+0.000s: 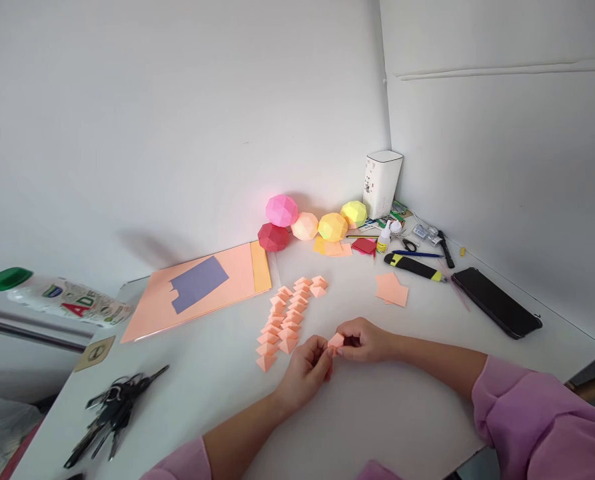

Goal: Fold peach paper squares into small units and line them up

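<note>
Between my two hands is a small peach folded paper piece, held up off the white table. My left hand pinches its lower left side with thumb and fingers. From the right, the fingertips of my right hand grip its other edge. Just left of my hands, several similar folded peach pieces lie in overlapping rows. Beyond my right hand sit flat peach paper squares. At the back, faceted paper balls in pink, red, peach, orange and yellow stand grouped.
Peach sheets with a purple card lie at left. Keys and a green-capped bottle are nearer the left edge. To the right are a cutter knife, a glue bottle, a black phone and a white box.
</note>
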A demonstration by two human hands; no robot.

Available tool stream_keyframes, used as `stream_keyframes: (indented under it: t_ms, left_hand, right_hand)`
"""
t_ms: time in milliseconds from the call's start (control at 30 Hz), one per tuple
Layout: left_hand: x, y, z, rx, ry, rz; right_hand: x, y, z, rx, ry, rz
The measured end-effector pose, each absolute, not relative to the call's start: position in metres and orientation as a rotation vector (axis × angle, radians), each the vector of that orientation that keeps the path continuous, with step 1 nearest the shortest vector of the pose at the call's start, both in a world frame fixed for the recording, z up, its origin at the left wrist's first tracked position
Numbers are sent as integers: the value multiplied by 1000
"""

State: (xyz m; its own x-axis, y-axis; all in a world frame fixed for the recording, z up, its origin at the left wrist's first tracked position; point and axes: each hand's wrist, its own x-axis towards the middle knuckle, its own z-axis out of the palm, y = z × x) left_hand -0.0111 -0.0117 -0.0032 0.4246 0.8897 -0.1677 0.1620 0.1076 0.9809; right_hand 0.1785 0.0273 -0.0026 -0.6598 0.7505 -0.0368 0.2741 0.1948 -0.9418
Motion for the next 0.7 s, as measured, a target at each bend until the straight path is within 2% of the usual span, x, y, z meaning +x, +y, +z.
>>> stream_keyframes:
  t_ms: [700]
  left_hand:
    - [-8, -12, 0, 1401, 1074, 712]
  right_hand:
    - [175, 25, 4, -1044, -1896, 1565]
